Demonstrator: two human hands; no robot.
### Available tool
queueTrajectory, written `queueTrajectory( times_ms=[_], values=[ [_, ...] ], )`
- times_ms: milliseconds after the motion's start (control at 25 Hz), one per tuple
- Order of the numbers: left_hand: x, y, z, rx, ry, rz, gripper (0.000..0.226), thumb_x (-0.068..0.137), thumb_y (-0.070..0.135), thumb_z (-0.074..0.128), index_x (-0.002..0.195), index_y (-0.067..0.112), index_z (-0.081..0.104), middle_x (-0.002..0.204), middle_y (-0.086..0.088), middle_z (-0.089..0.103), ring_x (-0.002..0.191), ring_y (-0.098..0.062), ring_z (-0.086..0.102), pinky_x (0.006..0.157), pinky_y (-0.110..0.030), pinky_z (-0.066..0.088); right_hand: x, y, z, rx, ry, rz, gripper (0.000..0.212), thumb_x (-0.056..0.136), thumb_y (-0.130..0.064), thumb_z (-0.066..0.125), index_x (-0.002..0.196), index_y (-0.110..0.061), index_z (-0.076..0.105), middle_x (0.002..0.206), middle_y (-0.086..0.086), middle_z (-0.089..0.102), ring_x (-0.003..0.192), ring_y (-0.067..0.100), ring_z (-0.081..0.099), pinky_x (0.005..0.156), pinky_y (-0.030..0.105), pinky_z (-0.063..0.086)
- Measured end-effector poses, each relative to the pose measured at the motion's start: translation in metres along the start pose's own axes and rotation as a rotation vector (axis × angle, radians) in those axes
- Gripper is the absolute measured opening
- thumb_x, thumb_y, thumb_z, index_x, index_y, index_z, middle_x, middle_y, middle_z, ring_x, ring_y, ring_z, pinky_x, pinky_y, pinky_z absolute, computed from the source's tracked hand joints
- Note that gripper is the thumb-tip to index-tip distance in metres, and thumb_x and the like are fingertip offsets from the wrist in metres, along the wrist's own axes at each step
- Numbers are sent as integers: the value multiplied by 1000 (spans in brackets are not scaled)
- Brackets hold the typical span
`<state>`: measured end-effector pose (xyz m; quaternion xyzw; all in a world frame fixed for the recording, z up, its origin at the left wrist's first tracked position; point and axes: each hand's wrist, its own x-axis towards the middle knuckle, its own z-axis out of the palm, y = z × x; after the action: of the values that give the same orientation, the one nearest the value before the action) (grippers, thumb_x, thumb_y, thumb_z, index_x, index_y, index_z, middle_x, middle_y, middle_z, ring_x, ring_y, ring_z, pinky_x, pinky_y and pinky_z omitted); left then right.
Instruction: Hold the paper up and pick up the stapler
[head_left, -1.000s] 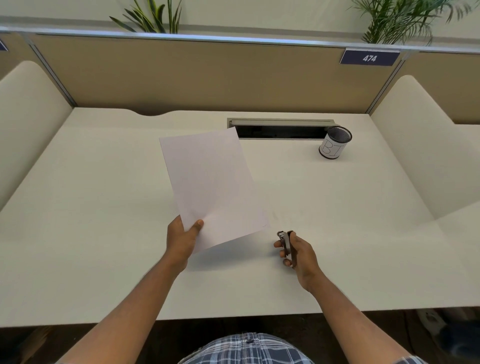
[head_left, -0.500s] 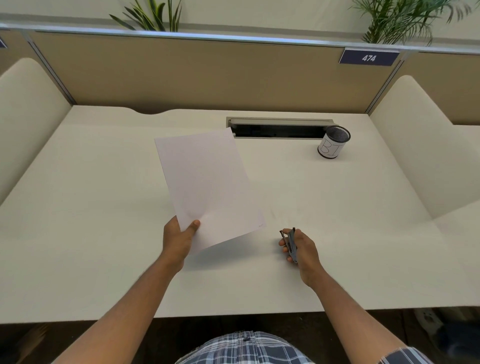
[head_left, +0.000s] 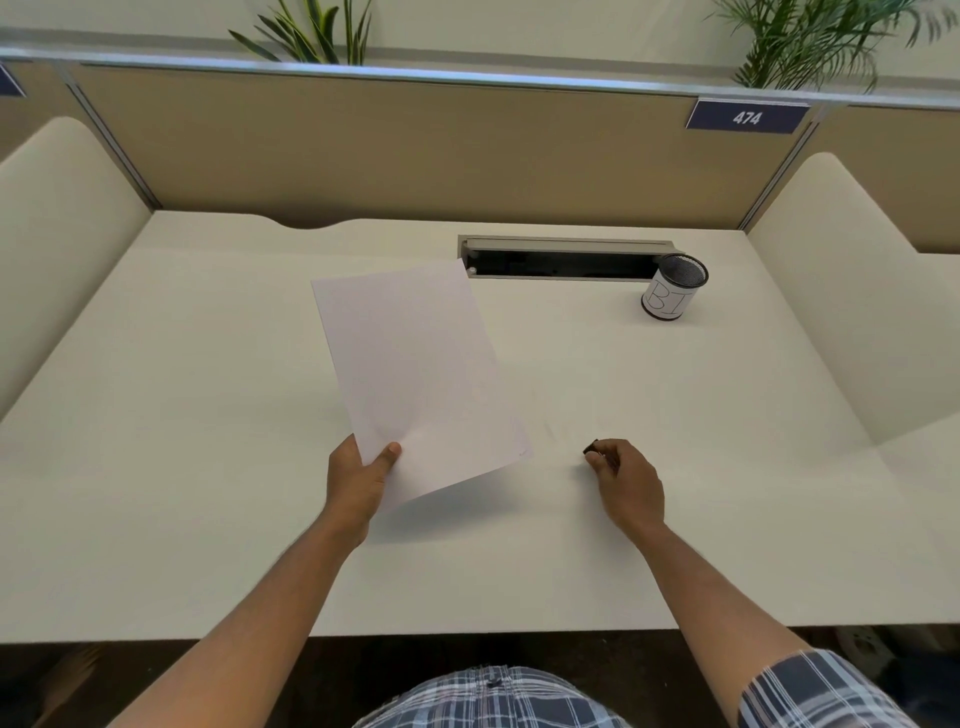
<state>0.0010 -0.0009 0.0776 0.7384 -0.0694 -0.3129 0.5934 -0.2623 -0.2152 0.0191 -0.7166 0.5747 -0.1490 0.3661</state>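
Note:
My left hand (head_left: 361, 480) pinches the lower left corner of a white sheet of paper (head_left: 415, 374), thumb on top, and holds it tilted above the cream desk (head_left: 182, 415). My right hand (head_left: 626, 480) is curled round a small dark stapler (head_left: 591, 448). Only the stapler's tip shows at the fingertips; the fingers hide its body. The right hand sits a short way to the right of the paper's lower right corner, low over the desk.
A mesh pen cup (head_left: 674, 287) with a white label stands at the back right beside an open cable slot (head_left: 563, 258). Tan partition panels (head_left: 389, 150) and cream side dividers (head_left: 841, 291) enclose the desk. A "474" sign (head_left: 746, 118) hangs on the partition.
My right hand has turned over the stapler, so that only its tip shows now. The paper and my left hand have shifted slightly left and lower.

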Motion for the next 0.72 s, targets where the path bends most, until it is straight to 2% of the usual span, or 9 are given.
queueTrajectory(
  times_ms=[120,280,440,520,600,720],
  values=[
    [0,1,1,1,-2,1,24,94,12,68,115,23,63,107,2,70,97,-23,66,86,-35,50,5,3,0,-182,52,-121,19,91,-32,71,109,-30,64,104,-12,68,101,17,60,78,36,48],
    [0,2,2,-3,-8,-2,25,95,12,68,116,24,62,104,6,69,96,-21,65,86,-34,49,4,-3,1,-273,129,-153,27,87,-33,77,108,-28,60,89,-7,61,91,21,58,70,35,46],
    [0,0,1,-18,-36,-36,25,94,9,67,117,19,65,104,4,71,98,-24,67,89,-37,52,1,8,10,-364,165,-250,34,82,-32,82,110,-22,66,102,-1,70,97,29,63,76,41,50],
    [1,0,-1,-32,-71,-84,26,94,9,68,119,18,65,109,1,72,103,-26,68,94,-42,54,-2,11,12,-322,201,-293,39,79,-30,85,113,-22,67,105,-2,71,101,30,64,81,42,49],
    [4,0,-3,-39,-96,-150,32,94,10,68,125,16,64,115,-2,72,106,-28,68,98,-46,53,-12,3,10,-168,179,-382,46,81,-23,84,122,-20,65,110,-4,70,104,25,63,85,36,51],
    [7,0,-4,-24,-115,-246,28,94,10,68,121,19,65,116,-3,72,108,-30,67,100,-49,52,-33,-23,11,-20,101,-657,49,83,-12,81,128,-19,62,117,-7,67,105,17,61,82,28,55]
  ],
)
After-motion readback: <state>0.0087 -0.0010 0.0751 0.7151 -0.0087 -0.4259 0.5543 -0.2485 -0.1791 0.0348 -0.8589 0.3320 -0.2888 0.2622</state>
